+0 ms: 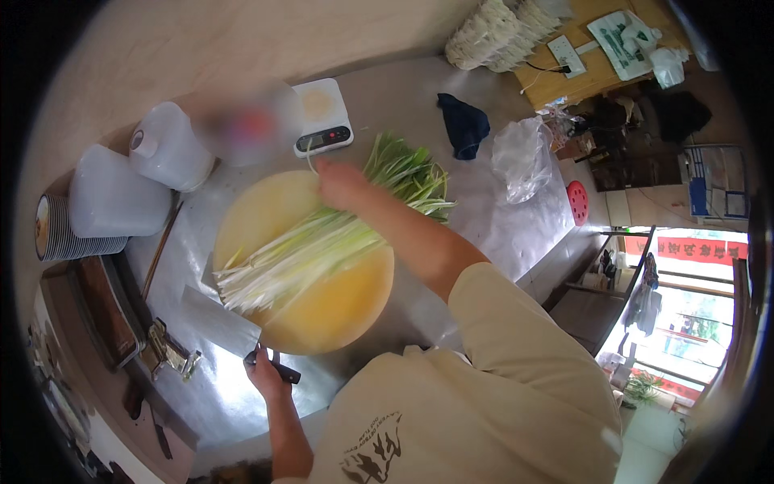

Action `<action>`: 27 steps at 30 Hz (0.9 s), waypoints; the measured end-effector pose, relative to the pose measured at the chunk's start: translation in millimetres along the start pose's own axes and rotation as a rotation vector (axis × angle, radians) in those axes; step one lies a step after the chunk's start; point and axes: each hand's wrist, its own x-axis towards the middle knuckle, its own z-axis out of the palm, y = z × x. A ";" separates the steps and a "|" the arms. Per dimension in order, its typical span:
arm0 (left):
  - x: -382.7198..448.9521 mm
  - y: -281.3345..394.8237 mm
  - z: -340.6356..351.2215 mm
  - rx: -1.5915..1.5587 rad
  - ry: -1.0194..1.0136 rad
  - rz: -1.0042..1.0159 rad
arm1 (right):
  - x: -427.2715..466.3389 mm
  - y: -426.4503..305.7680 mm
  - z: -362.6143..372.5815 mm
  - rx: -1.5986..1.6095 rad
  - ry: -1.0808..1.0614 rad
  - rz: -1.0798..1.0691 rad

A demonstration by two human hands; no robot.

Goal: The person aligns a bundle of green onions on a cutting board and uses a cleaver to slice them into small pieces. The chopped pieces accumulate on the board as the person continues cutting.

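Observation:
A large bundle of scallions [302, 254] lies slantwise across a round yellowish chopping board [338, 314]. Its white root ends are near the cleaver and its green tops overhang the far right rim. My left hand [268, 375] grips the dark handle of a cleaver [221, 320], whose broad blade lies level beside the white ends at the board's left edge. Above the board's far side, my right hand [340, 183] is closed, slightly blurred, with a thin pale strand [311, 158] sticking out of its fingers towards the scale.
A white digital kitchen scale [323, 118] stands behind the board. Translucent plastic jugs [172, 145] and stacked plates [81, 227] line the left wall. A dark cloth [464, 127] and a clear plastic bag [523, 157] lie right. Several knives [160, 432] rest at lower left.

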 end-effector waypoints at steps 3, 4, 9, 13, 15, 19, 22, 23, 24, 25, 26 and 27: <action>-3.3 -4.3 -14.1 0.024 0.007 -0.021 | -17.3 4.5 11.6 0.000 0.024 -0.054; -8.3 -4.1 -17.1 0.018 -0.004 -0.026 | -25.8 2.8 14.6 0.022 0.041 -0.050; -27.2 -26.2 -47.0 0.025 0.008 -0.051 | -65.8 5.8 22.4 0.022 0.018 -0.074; -40.4 -34.2 -55.7 -0.007 -0.011 -0.111 | -61.9 47.1 37.4 0.084 -0.016 -0.156; -46.6 -35.9 -57.6 -0.016 -0.011 -0.110 | -31.9 87.7 41.9 0.070 0.028 -0.101; -53.5 -35.1 -54.9 0.028 0.102 -0.042 | 1.9 118.1 -27.5 -0.001 0.048 0.284; -50.4 -35.8 -69.1 0.075 0.170 0.012 | 6.1 113.2 -36.6 -0.113 -0.181 0.221; -50.3 -35.3 -72.1 0.071 0.195 0.025 | 4.7 110.5 -31.7 -0.168 -0.175 0.154; -49.9 -31.3 -70.8 0.077 0.209 0.022 | 0.0 108.0 -22.1 -0.222 -0.168 0.092; -49.7 -26.7 -68.9 0.084 0.223 0.018 | -2.6 106.4 -13.9 -0.276 -0.161 0.029; -48.3 -24.4 -67.8 0.081 0.231 0.022 | -2.0 106.0 -7.6 -0.269 -0.169 0.055; -46.7 -22.4 -66.4 0.075 0.242 0.029 | 0.5 104.0 -2.8 -0.263 -0.176 0.077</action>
